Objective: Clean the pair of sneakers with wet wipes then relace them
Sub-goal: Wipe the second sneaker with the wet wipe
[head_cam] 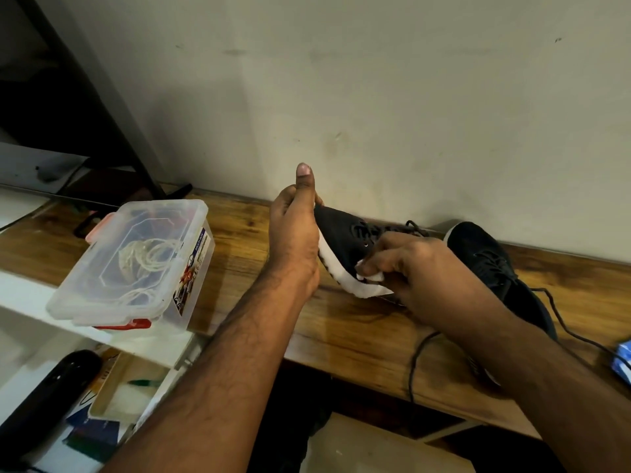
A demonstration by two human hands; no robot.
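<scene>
Black sneakers (white soles), white wipe, brown wood-grain table.

A box sits on the left end of the tabletop. One shoe is held up near the back edge, in the middle. The other shoe lies to its right, with a cord hanging over the front edge.

The left hand covers the toe of the held black sneaker, and the right hand hides its heel and most of the white wipe. The right forearm crosses the second sneaker, hiding its rear. A blue packet is cut off at the right edge. Contents of the clear plastic box are blurred behind its lid.
</scene>
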